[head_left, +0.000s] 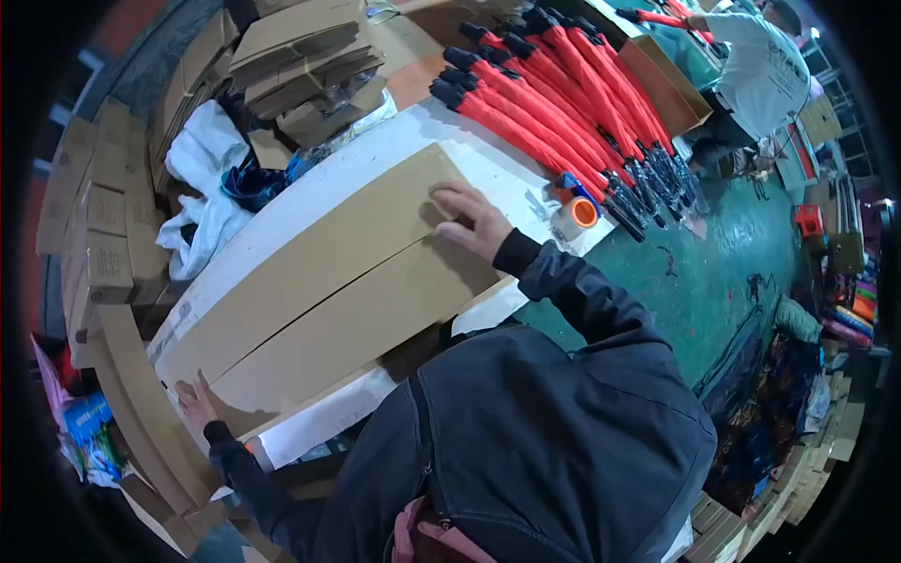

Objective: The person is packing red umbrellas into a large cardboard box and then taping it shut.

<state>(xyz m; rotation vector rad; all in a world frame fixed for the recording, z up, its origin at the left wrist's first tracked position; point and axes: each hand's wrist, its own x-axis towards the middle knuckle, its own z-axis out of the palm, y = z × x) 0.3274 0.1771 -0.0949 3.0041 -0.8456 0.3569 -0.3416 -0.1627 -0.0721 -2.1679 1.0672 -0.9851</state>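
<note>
We have a long brown carton (347, 314) lying flat on the white counter (404, 136), to the left of the red umbrellas (572, 103). Its long axis runs on a slant, one end pointing toward the umbrellas and the other well away from them at the lower left; the seam between its two top flaps follows that same line (the fisheye bows its outer edge somewhat). Our right grip (469, 220) is at the end nearer the umbrellas, palm down, fingers loosely spread across the flaps by the seam, closed on nothing. Our left grip (195, 402) is at the end farthest from the umbrellas, fingers apart and laid at the seam's end, likewise not closed round anything. Both arms are reached wide apart. A strip of bare counter runs along the carton's far side toward the umbrellas, and a narrower one shows on our side. Between carton and umbrellas is a patch of open counter, with a tape roll (571, 225) just beside the umbrellas' lower ends; past that edge is green floor (582, 291)
</note>
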